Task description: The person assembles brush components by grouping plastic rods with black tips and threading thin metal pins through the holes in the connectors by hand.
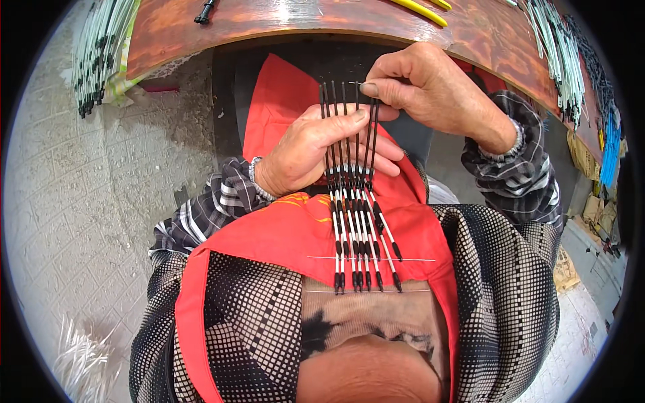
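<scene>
A row of several thin rods, black in their upper part and white with black sections lower down, lies over the red apron on my lap. My left hand is closed on the rods, its thumb across the front and its fingers behind them. At the row's upper right end, the thumb and forefinger of my right hand are pinched together by the rod tips. Something very thin seems to stick out of that pinch, too small to name. Two thin straight wires cross the rods' lower part, an upper wire and a lower wire.
A curved reddish-brown wooden table spans the far side. Bundled black-and-white rods hang at its left end, with more rods at its right. Yellow-handled tools and a small black piece lie on it. White strips lie on the floor.
</scene>
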`<move>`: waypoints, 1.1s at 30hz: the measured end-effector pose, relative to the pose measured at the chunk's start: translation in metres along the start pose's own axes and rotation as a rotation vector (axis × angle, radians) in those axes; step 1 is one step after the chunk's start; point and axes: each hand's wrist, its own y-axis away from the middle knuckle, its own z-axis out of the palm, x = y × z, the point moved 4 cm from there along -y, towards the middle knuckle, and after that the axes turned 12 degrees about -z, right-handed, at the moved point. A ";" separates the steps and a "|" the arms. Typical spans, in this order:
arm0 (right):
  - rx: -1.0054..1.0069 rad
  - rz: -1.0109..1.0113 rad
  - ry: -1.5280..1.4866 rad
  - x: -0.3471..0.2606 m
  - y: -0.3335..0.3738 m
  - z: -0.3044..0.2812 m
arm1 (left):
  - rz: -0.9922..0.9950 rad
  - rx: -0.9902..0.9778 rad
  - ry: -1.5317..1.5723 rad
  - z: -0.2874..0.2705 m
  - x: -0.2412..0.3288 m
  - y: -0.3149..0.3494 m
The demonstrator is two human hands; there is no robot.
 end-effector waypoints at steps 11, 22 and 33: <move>-0.095 -0.079 0.080 -0.008 -0.007 -0.007 | 0.020 -0.048 -0.015 0.003 0.003 0.002; -0.135 -0.161 0.068 -0.005 -0.008 -0.007 | 0.010 -0.014 0.034 0.002 0.001 0.004; -0.148 -0.164 0.055 -0.007 -0.010 -0.008 | 0.011 -0.011 -0.065 0.007 0.006 0.004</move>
